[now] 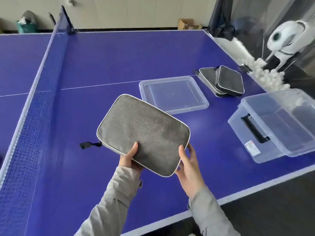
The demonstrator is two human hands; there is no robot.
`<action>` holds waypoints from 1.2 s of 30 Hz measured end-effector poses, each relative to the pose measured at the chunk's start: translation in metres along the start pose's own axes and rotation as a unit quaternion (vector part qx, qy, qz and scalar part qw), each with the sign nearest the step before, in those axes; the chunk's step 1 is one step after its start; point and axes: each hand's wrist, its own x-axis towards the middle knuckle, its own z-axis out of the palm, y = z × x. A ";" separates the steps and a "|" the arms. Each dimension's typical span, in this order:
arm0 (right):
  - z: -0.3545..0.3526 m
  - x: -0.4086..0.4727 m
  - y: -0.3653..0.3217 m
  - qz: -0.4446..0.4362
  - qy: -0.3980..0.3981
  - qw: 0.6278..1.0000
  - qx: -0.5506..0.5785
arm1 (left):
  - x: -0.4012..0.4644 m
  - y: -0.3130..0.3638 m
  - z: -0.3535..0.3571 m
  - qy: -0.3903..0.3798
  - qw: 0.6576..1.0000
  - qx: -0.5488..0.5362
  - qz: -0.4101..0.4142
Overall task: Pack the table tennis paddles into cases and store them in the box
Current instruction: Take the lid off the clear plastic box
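Observation:
A grey fabric paddle case with pale piping is held tilted above the blue table. My left hand grips its near left edge, thumb on top. My right hand holds the near right corner, thumb on the top face. A black zipper pull hangs off the case's left side. Two more dark cases lie stacked at the far right. The clear plastic box with a black handle stands at the right, and its lid lies flat behind the held case. No paddle shows.
The net runs along the left. Beyond the table's right edge, many white balls lie in a catch net beside a white ball machine. The table's near edge runs diagonally below my hands.

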 end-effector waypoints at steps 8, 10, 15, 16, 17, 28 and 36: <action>-0.123 -0.013 -0.086 -0.057 0.030 0.996 0.067 | -0.032 -0.111 0.083 -0.060 0.994 0.096 0.006; -0.160 -0.018 -0.110 -0.069 0.027 0.995 0.067 | -0.042 -0.137 0.107 -0.088 0.990 0.109 0.021; -0.257 -0.031 -0.173 -0.094 0.035 0.994 0.043 | -0.048 -0.169 0.143 -0.144 0.981 0.110 0.063; -0.275 -0.034 -0.186 -0.097 0.043 0.994 0.030 | -0.047 -0.168 0.147 -0.155 0.977 0.125 0.077; -0.292 -0.035 -0.199 -0.098 0.051 0.994 0.018 | -0.044 -0.167 0.153 -0.166 0.972 0.138 0.094; -0.402 0.010 -0.298 -0.088 0.064 0.993 -0.048 | -0.009 -0.204 0.288 -0.202 0.874 0.415 0.154; -0.448 0.088 -0.375 -0.083 0.031 0.989 -0.123 | 0.041 -0.266 0.344 -0.151 0.892 0.398 0.151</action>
